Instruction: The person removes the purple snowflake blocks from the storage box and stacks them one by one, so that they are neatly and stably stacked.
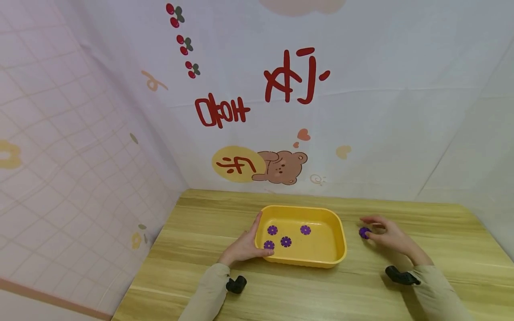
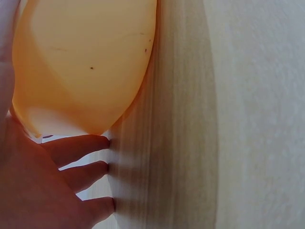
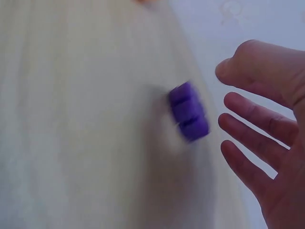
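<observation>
My left hand point(image 1: 244, 246) grips the left end of a shallow yellow plastic tray point(image 1: 302, 263), thumb over its front rim and a finger along the left edge. In the left wrist view the other fingers point(image 2: 86, 176) spread below the tray's wall point(image 2: 90, 47). Several flat purple snowflake building discs point(image 1: 286, 241) lie inside, mostly toward the left. To the tray's right, my right hand point(image 1: 395, 238) is beside another purple piece point(image 1: 364, 232). Seen edge-on and blurred in the right wrist view, this notched purple piece point(image 3: 188, 112) is apart from the spread fingers point(image 3: 257, 119).
Everything stands on a wood-grain table point(image 1: 281, 294). A white wall cloth point(image 1: 361, 116) with printed cherries and a bear hangs behind it, and a grid-patterned cloth point(image 1: 72, 156) is at left. Each wrist wears a black device point(image 1: 401, 275).
</observation>
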Demonstrator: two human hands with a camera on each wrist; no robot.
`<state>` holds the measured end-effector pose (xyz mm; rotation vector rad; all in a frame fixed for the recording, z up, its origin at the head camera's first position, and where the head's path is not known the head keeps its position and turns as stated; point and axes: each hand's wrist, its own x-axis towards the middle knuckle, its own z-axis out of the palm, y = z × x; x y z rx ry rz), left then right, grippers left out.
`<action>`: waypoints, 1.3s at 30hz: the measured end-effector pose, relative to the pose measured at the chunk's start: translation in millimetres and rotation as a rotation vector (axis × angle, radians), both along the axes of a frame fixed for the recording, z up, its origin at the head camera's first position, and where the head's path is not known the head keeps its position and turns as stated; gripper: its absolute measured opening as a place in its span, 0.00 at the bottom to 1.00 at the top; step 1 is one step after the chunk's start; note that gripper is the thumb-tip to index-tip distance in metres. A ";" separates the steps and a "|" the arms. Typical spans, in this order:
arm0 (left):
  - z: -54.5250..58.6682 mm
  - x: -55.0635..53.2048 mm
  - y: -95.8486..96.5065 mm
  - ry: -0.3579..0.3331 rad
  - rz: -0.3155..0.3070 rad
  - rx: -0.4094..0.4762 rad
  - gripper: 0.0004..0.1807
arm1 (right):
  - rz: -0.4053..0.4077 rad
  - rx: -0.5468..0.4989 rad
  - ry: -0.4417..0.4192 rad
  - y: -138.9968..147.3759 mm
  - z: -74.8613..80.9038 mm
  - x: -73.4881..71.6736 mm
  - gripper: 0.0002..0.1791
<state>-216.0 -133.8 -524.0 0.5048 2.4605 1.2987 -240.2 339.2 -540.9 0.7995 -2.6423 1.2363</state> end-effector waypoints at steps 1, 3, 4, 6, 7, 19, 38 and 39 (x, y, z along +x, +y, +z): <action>0.1 0.0 0.3 0.000 0.000 -0.001 0.67 | 0.004 -0.001 0.012 -0.8 2.9 -1.4 0.22; 0.4 -0.2 0.9 0.001 0.000 -0.004 0.67 | 0.021 -0.002 0.048 -3.0 9.1 -5.4 0.21; 0.5 -0.4 1.1 0.002 0.000 -0.003 0.67 | 0.035 -0.001 0.066 -4.8 12.9 -7.5 0.21; 0.4 -0.7 1.2 0.003 -0.001 -0.007 0.67 | 0.056 -0.002 0.082 -9.0 19.9 -11.6 0.22; 0.4 -0.8 1.4 0.002 0.000 -0.010 0.66 | 0.071 0.004 0.090 -11.9 23.8 -13.5 0.22; 2.2 0.9 -0.5 -0.004 -0.003 -0.003 0.66 | 0.241 0.063 0.059 -68.1 66.2 -35.2 0.15; 2.1 -1.1 -1.0 0.001 -0.032 0.027 0.66 | 0.472 0.208 -0.170 -154.8 67.5 -57.3 0.11; 2.7 -0.7 -0.7 -0.003 -0.030 0.025 0.66 | 0.475 0.217 -0.171 -158.1 67.8 -57.3 0.11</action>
